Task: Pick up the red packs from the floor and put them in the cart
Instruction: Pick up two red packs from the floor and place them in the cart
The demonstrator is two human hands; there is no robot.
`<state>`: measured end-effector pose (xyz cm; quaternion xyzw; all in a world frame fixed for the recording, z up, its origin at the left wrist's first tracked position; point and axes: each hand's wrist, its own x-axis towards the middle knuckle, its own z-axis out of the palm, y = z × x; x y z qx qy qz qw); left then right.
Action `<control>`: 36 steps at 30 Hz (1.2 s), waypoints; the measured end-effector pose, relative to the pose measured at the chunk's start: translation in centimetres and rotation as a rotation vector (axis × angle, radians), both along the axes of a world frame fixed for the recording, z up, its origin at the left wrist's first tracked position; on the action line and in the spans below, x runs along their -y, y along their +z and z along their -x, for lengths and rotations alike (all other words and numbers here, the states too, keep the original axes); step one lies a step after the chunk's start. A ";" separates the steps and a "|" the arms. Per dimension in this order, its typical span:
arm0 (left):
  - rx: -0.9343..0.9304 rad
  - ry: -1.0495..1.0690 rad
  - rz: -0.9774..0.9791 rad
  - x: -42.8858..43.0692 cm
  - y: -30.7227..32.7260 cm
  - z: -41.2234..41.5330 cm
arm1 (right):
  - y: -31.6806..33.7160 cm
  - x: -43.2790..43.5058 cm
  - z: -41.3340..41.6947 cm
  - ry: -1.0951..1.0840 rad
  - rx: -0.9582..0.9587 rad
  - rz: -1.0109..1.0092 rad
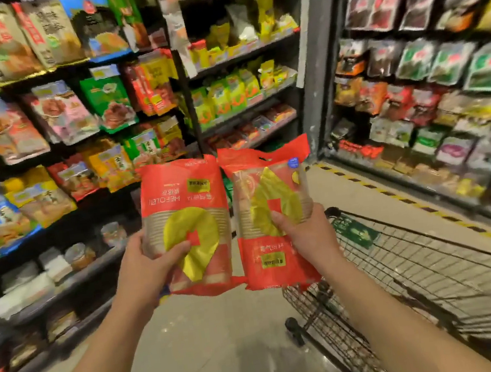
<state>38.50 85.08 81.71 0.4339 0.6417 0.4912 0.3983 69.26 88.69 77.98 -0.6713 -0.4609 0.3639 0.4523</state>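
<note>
I hold two red packs of paper cups up at chest height, side by side and touching. My left hand (151, 260) grips the left red pack (183, 200) by its lower left side, with the print upside down. My right hand (303, 234) grips the right red pack (279, 262) at its right side, thumb across the yellow mark. The wire cart (436, 270) stands at the lower right, its basket just right of and below the right pack. The basket floor that shows holds nothing.
Shelves full of snack bags line the left side (57, 117) and the back (241, 92). More stocked shelves (425, 68) run along the right, behind a yellow-black floor stripe (401, 196). Bare grey floor (212, 346) lies between my forearms, left of the cart.
</note>
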 end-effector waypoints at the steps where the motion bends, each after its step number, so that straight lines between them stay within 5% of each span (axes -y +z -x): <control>1: -0.015 -0.053 0.012 -1.9 -0.5 -1.5 | -0.6 -0.1 -1.6 -0.054 -0.011 0.019; 9: -0.004 -0.476 0.121 -13.5 -6.8 -14.7 | -4.0 3.5 -11.5 -0.522 0.049 0.051; 20: -0.100 -0.921 0.277 -15.0 -17.2 -33.5 | -13.6 10.8 -23.3 -0.870 -0.033 0.310; 36: -0.337 -0.980 0.530 -13.6 -41.7 -46.4 | -39.1 11.5 -34.3 -1.038 -0.222 0.704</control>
